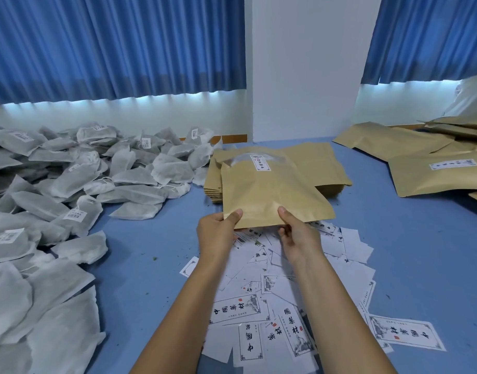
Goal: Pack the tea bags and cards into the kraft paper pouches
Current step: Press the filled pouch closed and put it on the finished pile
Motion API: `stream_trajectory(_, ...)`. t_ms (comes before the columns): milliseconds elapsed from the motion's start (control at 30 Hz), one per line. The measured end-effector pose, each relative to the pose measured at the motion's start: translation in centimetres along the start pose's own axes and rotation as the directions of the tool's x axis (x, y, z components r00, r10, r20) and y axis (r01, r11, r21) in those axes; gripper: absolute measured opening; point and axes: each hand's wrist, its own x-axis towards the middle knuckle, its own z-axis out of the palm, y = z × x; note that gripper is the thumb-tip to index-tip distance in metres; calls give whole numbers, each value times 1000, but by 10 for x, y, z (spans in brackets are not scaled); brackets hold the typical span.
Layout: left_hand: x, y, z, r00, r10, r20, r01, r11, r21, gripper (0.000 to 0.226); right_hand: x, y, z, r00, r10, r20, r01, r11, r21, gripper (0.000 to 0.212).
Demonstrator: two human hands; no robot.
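Note:
A kraft paper pouch (269, 190) with a clear window and a white label is held above the table. My left hand (218, 233) grips its near edge, thumb on top. My right hand (296, 236) pinches the same edge further right. Behind it lies a stack of flat kraft pouches (321, 163). A big heap of white tea bags (70, 184) covers the left of the table. Printed white cards (285, 306) lie scattered under my forearms.
More kraft pouches (431, 174), some labelled, are piled at the right on the blue table (410, 238). A white pillar (304, 76) and blue curtains (110, 44) stand behind the table. Tea crumbs dot the surface.

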Motion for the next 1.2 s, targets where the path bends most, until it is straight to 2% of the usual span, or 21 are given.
stream_trajectory(200, 0, 0, 0, 1000, 6, -2, -6, 1000, 20, 15, 1, -2, -1, 999, 28, 32, -28, 999, 22, 17)
stream_trajectory(367, 3, -2, -2, 1000, 10, -18, -10, 1000, 13, 24, 5, -7, -5, 998, -19, -55, 20, 999, 30, 20)
stream_trajectory(467, 4, -3, -3, 1000, 2, -17, -2, 1000, 12, 18, 5, -7, -5, 999, -16, -45, 17, 999, 28, 20)
stream_trajectory(567, 4, -3, -1, 1000, 13, -17, -12, 1000, 14, 26, 4, -8, -5, 998, -33, -49, 36, 998, 56, 19)
stream_trajectory(700, 5, -3, -3, 999, 21, -27, -21, 1000, 1, 16, 5, -11, -7, 994, -44, -99, 49, 998, 47, 18)
stream_trajectory(800, 7, -4, -3, 999, 18, -27, -18, 1000, -10, 14, 5, -13, -8, 997, -15, -82, 17, 999, 27, 17)
stream_trajectory(933, 9, -4, -4, 999, 19, -49, -20, 999, -30, 16, 5, -15, -8, 994, -45, -101, 56, 993, 108, 15)
stream_trajectory(1067, 16, -5, -9, 995, -47, -90, 29, 981, -194, 17, 5, -18, -11, 985, -86, -152, 95, 994, 55, 18)
stream_trajectory(1133, 16, -5, -8, 988, -144, -53, 112, 911, -396, 14, 5, -17, -10, 992, -49, -115, 52, 998, 29, 15)
stream_trajectory(1200, 12, -9, -3, 980, -188, 66, 192, 806, -560, 17, 6, -16, -10, 996, -9, -94, 10, 1000, 9, 13)
